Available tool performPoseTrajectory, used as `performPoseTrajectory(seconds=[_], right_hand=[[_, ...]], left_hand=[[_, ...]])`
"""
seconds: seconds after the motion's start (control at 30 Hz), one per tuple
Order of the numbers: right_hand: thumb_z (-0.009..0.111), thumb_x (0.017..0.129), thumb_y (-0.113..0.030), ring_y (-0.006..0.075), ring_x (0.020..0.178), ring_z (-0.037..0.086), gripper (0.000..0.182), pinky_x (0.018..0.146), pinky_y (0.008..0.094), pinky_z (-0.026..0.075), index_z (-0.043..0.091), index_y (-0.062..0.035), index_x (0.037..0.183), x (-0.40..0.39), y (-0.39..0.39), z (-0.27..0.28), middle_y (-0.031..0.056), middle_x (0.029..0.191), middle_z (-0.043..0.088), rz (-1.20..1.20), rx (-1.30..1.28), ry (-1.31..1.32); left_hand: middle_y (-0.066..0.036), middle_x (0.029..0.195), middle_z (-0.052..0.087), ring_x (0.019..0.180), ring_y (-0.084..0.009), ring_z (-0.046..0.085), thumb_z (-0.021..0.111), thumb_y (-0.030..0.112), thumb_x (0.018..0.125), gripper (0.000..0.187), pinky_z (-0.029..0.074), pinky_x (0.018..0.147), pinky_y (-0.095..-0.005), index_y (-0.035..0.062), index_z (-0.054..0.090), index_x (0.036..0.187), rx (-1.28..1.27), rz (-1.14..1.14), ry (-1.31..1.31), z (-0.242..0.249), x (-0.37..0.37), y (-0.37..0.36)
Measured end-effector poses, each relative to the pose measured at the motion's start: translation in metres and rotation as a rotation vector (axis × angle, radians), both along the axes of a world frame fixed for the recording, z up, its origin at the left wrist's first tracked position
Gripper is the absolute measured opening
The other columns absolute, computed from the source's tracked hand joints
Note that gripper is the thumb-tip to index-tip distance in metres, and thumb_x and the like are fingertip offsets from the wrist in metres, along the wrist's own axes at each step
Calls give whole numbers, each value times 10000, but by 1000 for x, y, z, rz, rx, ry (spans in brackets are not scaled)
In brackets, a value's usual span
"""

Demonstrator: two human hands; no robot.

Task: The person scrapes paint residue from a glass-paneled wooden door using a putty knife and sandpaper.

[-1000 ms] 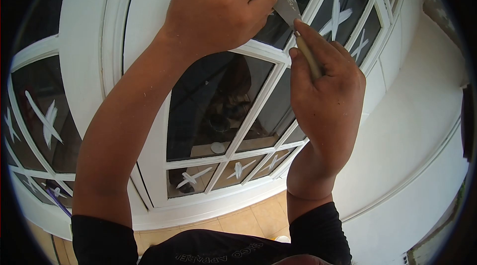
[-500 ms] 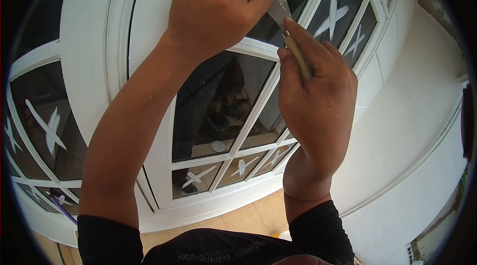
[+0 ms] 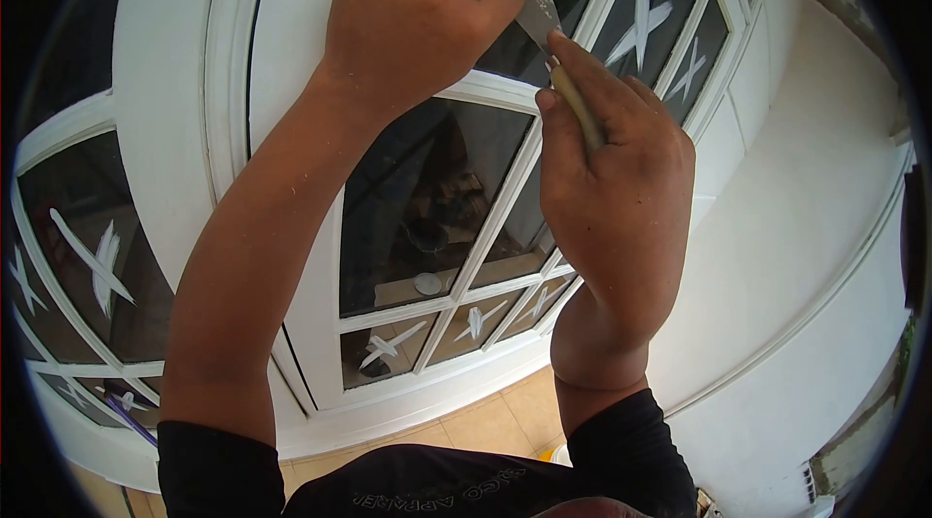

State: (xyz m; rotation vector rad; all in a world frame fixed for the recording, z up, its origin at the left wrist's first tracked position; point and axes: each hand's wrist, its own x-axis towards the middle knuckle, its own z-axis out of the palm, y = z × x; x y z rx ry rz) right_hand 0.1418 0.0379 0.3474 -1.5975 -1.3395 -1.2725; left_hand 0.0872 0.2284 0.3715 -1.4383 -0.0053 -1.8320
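A putty knife (image 3: pixel 540 21) with a wide metal blade and a pale handle lies against the upper glass pane of a white door. My right hand (image 3: pixel 626 164) is closed around the handle, its index finger stretched along the neck. My left hand (image 3: pixel 413 28) has its fingers curled over the blade, gripping it near its wide edge; the fingertips are partly hidden. White flecks speckle the blade. A small white patch shows on the glass just past the blade's edge, at the top of the view.
White door bars (image 3: pixel 485 86) frame the dark panes. Several other panes carry white painted crosses (image 3: pixel 641 23). To the right stands a white wall (image 3: pixel 777 256). Below are tan floor tiles (image 3: pixel 490 421), and a purple stick (image 3: pixel 131 418) leans at lower left.
The camera view has shifted slightly. Both hands keep their grip on the putty knife, which stays at nearly the same place on the pane.
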Motion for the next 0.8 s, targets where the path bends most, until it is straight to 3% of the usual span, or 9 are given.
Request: performPoseTrajectory(seconds=[0.1,0.2,0.27,0.33,0.4,0.5,0.67,0.8], right_hand=[[713,924,-85,256,653,665,307,642,375,523,765,-62,1226,2,1,5,151,810,715,8,-9,-6],[716,926,-90,247,652,661,309,642,367,519,765,-68,1230,2,0,3,146,807,713,-8,-9,-1],[718,928,-95,238,651,657,311,641,361,515,764,-72,1235,0,-2,1,142,807,711,-28,-15,-10],[691,906,-73,268,623,643,314,587,384,507,746,-17,1210,1,-6,-2,132,755,646,-13,-28,14],[699,908,-82,258,620,634,318,584,380,501,751,-35,1218,6,-6,-5,119,752,641,-16,-13,10],[718,910,-101,235,609,613,313,572,366,483,765,-74,1218,18,-8,-5,90,742,632,-39,19,-10],[771,898,-150,186,586,568,229,551,333,441,816,-118,1120,33,-13,7,50,706,627,-66,85,35],[772,893,-148,186,574,566,224,551,332,441,820,-119,1110,43,-14,17,52,699,637,-57,82,25]], left_hand=[[-21,954,777,605,-136,627,732,188,893,136,443,465,-281,102,804,970,23,18,-24,1,-1,1],[-49,1057,780,702,-161,681,753,281,895,273,487,509,-272,93,785,1090,-69,8,56,-3,5,8],[97,1100,786,747,-84,693,867,297,774,382,536,575,-218,228,800,1143,-1,163,-45,-2,9,13],[98,1104,784,767,-84,693,866,311,774,393,540,586,-221,236,796,1154,2,153,-60,-1,14,18],[99,1109,782,786,-84,694,865,325,775,405,544,597,-225,245,792,1165,8,140,-64,-2,17,20],[100,1140,772,824,-89,691,848,357,790,438,553,622,-231,265,774,1212,13,83,10,-4,17,17],[98,1236,738,844,-98,671,696,555,905,513,557,636,-230,287,705,1342,16,90,90,-5,16,13],[95,1282,718,881,-101,664,645,597,925,579,557,641,-226,300,642,1422,-15,127,119,-5,18,12]])
